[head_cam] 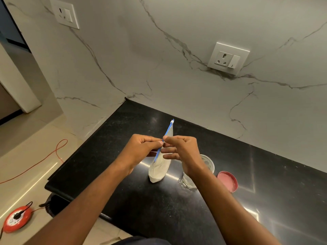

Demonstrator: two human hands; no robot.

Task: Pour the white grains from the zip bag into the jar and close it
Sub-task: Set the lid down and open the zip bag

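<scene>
The zip bag (163,165) stands upright on the black tabletop (123,138), white grains (156,175) in its lower part. The left hand (139,149) and the right hand (184,149) each pinch its blue zip strip (167,132) between thumb and forefinger. The uncapped clear jar (208,163) stands just right of the bag, partly behind the right wrist, with the pink lid (227,181) flat beside it.

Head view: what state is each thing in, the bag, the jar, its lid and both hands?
Zip bag: upright on the counter, white grains inside, zip strip pinched by both hands.
Jar: upright, lid off.
Lid: lying on the counter, right of the jar.
Left hand: pinches the bag's zip strip.
Right hand: pinches the same strip.
</scene>
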